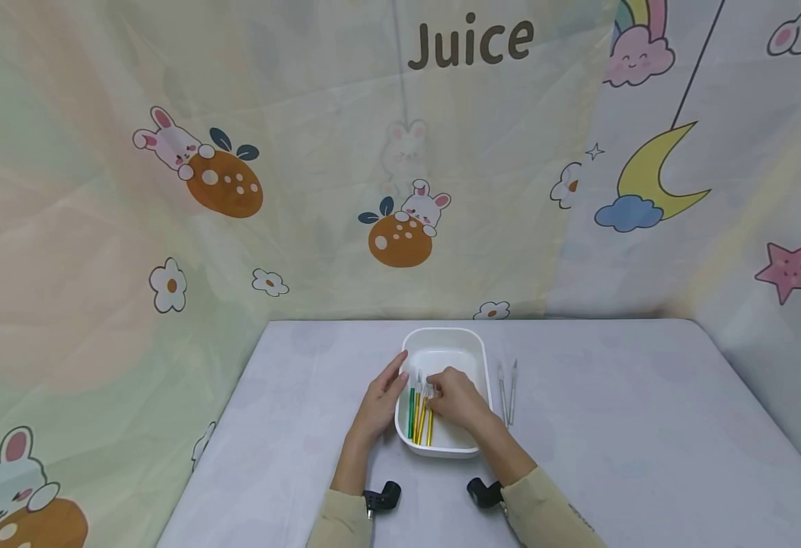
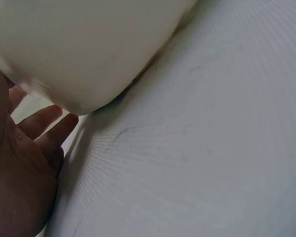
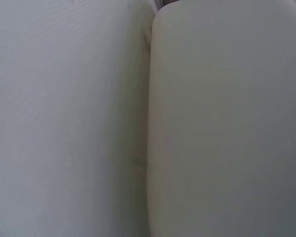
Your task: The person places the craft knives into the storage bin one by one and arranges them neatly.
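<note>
A white tray [image 1: 447, 450] stands on the table with several slim pen-like sticks in its left half. One stick is green [image 1: 411, 415]; beside it lie yellow ones [image 1: 419, 426], with clear upper ends. My left hand [image 1: 378, 402] holds the tray's left wall, thumb at the rim and fingers against the outside; in the left wrist view the fingers [image 2: 56, 136] touch the wall. My right hand [image 1: 457, 397] reaches into the tray, its bent thumb and forefinger pinching the upper end of the rightmost yellow stick [image 1: 430, 432]. The right wrist view shows only the tray's outer wall [image 3: 227, 118].
Two clear, slim pen-like sticks [image 1: 508, 392] lie on the white tablecloth [image 1: 620, 441] just right of the tray. A printed cloth backdrop [image 1: 318, 228] hangs behind the table. Black wrist cameras [image 1: 383, 498] sit near both cuffs.
</note>
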A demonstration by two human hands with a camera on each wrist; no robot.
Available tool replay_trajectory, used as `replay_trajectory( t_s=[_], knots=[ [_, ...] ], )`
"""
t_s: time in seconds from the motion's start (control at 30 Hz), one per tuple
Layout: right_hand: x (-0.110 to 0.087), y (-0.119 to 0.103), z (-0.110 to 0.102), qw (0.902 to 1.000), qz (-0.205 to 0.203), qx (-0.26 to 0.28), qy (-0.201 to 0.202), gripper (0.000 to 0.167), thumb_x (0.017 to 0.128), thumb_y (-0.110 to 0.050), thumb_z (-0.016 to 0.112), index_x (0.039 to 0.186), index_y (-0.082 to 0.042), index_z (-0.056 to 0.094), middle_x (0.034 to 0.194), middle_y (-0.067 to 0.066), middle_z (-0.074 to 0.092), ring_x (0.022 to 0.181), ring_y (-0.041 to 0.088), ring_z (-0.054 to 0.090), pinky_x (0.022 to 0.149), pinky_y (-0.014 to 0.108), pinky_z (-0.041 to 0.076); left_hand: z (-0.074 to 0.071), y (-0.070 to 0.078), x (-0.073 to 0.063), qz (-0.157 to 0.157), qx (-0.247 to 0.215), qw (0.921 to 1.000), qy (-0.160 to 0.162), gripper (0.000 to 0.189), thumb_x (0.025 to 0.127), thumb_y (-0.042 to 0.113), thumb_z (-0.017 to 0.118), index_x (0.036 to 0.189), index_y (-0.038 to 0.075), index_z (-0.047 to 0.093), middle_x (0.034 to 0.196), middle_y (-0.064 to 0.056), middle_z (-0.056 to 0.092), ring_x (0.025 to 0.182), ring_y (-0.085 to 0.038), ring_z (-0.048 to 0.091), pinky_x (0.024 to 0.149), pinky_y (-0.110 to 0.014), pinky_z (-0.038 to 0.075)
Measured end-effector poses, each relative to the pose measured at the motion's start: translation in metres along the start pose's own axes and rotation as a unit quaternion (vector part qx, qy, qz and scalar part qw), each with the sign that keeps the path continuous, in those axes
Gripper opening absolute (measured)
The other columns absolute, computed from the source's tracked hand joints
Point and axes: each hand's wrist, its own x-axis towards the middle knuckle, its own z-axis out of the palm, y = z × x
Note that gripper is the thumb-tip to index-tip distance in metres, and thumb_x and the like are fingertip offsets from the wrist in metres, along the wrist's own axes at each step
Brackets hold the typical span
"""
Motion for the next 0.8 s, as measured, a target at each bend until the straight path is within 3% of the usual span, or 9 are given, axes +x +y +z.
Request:
replay_trajectory(
  t_s=[0.8],
  knots=[
    [-0.0002, 0.0019, 0.0012, 1.0000, -0.003, -0.007, 0.001, 0.047, 0.086, -0.006, 0.082, 0.130, 0.001, 0.070, 0.098, 0.008, 0.072, 0.084, 0.018, 0.061, 0.079, 0.037, 0.060, 0.0001, -0.0010, -0.0002, 0.005, 0.001, 1.0000, -0.001, 0.048, 0.111, 0.029, 0.050, 0.159, 0.029, 0.045, 0.167, 0.010, 0.037, 0.158, -0.022, 0.029, 0.129, -0.051, 0.024]
  ],
)
